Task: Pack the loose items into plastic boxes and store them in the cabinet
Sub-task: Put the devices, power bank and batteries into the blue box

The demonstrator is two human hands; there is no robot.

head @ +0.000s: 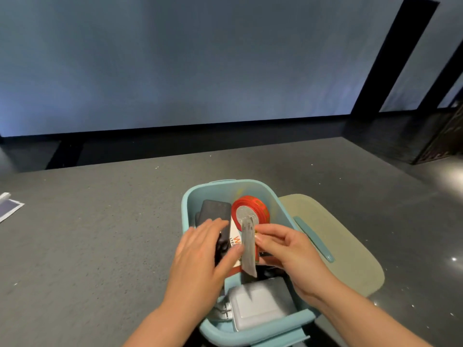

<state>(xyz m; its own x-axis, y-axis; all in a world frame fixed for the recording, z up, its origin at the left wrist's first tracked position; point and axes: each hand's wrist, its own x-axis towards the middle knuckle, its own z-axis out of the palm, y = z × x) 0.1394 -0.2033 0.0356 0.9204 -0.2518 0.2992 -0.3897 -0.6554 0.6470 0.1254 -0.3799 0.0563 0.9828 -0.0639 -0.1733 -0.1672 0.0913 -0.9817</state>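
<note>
Already the teal box (250, 329) is nearly filled — a thin packet (248, 246) is pinched by the right hand (288, 254), the left hand (200, 256) laid open; lid (333, 246) and cabinet storage remain.

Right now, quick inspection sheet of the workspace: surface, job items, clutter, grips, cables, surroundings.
Surface: grey speckled counter, mostly bare.
Job's things: open teal plastic box holding a red ribbon roll, a dark flat case, a white and orange carton and a silver block; its lid lies beside it on the right.
Clutter: paper at the left edge.
Grips: left hand rests open on the dark items; right hand pinches a clear packet over the box.
Cables: nothing seen.
Surroundings: plain wall, dark floor beyond.
</note>
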